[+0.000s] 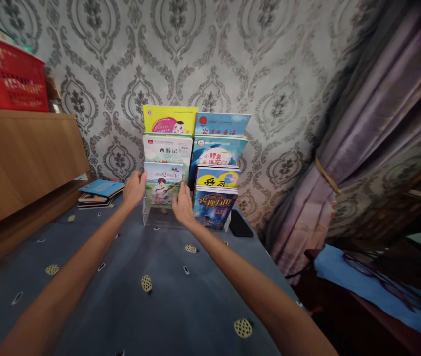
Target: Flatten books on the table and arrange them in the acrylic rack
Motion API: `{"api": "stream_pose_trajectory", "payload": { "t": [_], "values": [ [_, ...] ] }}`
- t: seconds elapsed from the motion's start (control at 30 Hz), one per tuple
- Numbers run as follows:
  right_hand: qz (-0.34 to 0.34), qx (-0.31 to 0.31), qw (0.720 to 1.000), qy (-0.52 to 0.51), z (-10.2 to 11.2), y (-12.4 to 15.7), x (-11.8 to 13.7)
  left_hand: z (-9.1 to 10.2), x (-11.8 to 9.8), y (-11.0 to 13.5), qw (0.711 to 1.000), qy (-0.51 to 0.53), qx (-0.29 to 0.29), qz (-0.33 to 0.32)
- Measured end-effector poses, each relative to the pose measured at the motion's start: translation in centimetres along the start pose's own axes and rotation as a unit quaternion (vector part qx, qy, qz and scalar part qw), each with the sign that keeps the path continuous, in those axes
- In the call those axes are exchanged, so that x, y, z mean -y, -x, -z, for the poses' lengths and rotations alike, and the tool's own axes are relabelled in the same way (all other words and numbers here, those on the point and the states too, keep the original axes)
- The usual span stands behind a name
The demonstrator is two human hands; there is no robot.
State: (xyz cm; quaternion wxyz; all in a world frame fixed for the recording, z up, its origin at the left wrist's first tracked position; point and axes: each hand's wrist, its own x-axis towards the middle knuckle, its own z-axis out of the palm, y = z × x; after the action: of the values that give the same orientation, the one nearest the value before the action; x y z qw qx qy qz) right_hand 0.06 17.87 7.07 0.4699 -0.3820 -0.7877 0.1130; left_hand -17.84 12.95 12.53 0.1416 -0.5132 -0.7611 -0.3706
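A clear tiered book rack (151, 217) stands on a blue bedspread (129, 291) against the wall, filled with several children's books. Both my hands grip one book with a boy playing guitar on its cover (161, 185), in the rack's front left slot. My left hand (134, 189) holds its left edge and my right hand (183, 203) holds its lower right edge. Behind it stand a white book (168, 149) and a yellow book (169, 118). The right column holds a dark blue book (214, 206) in front, with others behind.
A small stack of books (99, 192) lies on the bed to the left, by a wooden headboard (18, 158) with a red crate (6, 76) on top. A black phone (240, 225) lies right of the rack. Purple curtains (362, 148) hang at right.
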Motion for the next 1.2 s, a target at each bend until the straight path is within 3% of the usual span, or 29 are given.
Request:
{"api": "stream_pose_trajectory", "payload": {
  "t": [0.47,0.97,1.1,1.2],
  "values": [
    [0.004,-0.008,1.000,-0.026,-0.2,0.8,-0.5,-0.4,0.3,0.8,0.999,0.028,0.005,0.017],
    [0.015,0.017,0.999,-0.038,0.1,3.0,-0.7,-0.4,0.7,2.8,0.997,0.078,0.012,-0.012],
    [0.014,0.016,0.999,-0.044,0.0,3.6,-0.9,-0.8,1.6,3.5,0.995,0.101,0.014,-0.023],
    [0.017,0.010,0.998,-0.053,-0.3,5.1,-1.1,-1.6,3.5,4.2,0.993,0.117,0.013,-0.028]
  ]
}}
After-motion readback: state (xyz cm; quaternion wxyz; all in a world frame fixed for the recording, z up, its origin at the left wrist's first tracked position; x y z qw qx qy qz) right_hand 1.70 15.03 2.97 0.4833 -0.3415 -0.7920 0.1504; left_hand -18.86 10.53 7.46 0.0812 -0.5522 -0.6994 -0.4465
